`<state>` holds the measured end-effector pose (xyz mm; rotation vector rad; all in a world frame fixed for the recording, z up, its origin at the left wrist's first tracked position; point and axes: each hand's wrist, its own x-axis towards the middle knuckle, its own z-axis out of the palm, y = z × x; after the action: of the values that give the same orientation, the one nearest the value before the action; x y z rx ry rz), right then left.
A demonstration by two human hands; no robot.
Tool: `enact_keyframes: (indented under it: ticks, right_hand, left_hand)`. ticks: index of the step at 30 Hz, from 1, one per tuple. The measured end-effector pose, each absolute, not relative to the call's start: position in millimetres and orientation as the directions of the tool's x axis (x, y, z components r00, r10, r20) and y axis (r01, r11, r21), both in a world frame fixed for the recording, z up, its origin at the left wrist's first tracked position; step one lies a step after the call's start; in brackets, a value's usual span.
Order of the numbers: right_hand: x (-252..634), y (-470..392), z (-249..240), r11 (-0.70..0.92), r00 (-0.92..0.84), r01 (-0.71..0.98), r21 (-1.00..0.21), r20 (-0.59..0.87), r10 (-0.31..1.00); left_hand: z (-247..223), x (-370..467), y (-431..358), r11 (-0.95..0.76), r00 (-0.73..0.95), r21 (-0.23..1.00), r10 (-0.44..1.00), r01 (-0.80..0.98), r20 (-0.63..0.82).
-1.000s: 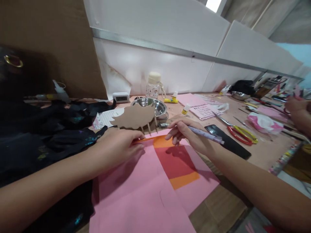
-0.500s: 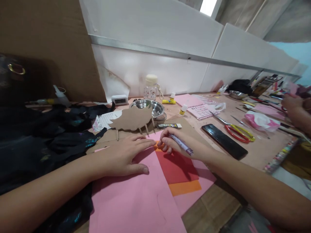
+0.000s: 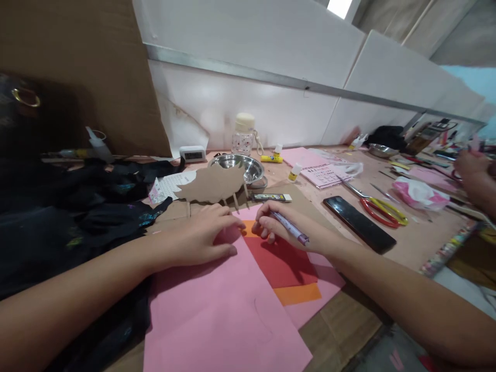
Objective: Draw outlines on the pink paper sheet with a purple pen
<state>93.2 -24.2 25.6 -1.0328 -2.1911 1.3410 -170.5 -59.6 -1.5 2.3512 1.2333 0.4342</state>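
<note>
My left hand lies on a large pink paper sheet, its fingers slightly bent and the thumb apart from them. A faint pencil-like curve marks the sheet's lower right. My right hand is closed around a purple patterned pen, whose rear end points toward me; its tip is hidden behind the fingers. Below that hand are a red paper piece and an orange paper piece, which lie over more pink paper. The large pink sheet partly covers them.
A cardboard cutout leans by a steel bowl. To the right lie a black phone and red-and-yellow-handled scissors. Dark fabric fills the left. Another person's hand is at the far right.
The large pink sheet has shifted and turned slightly, its lower corner now farther right. My left hand's fingers have drawn back and bent a little. My right hand keeps the pen.
</note>
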Motion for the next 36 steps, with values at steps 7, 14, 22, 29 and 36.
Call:
enact_keyframes:
  ticks: [7, 14, 22, 29, 36]
  right_hand:
    - [117.4, 7.8, 19.6, 0.24, -0.641, 0.194, -0.951, 0.062, 0.765]
    - [138.8, 36.0, 27.1, 0.389, -0.388, 0.246, -0.888, 0.278, 0.879]
    - [134.6, 36.1, 29.8, 0.374, -0.292, 0.235, -0.897, 0.301, 0.908]
    - [134.6, 36.4, 29.4, 0.411, -0.284, 0.215, -0.886, 0.345, 0.894]
    - [137.8, 34.6, 33.1, 0.499, -0.317, 0.307, -0.81, 0.407, 0.857]
  left_hand:
    - [17.4, -182.5, -47.9, -0.237, 0.138, 0.726, 0.971, 0.645, 0.194]
    - [15.0, -178.4, -50.2, -0.244, -0.13, 0.844, 0.93, 0.478, 0.342]
    - [7.5, -180.6, -47.5, -0.272, -0.237, 0.872, 0.89, 0.407, 0.389]
    - [7.7, -177.4, -49.0, -0.293, -0.267, 0.876, 0.873, 0.383, 0.409]
    - [9.6, -174.1, -52.6, -0.301, -0.279, 0.872, 0.863, 0.387, 0.421]
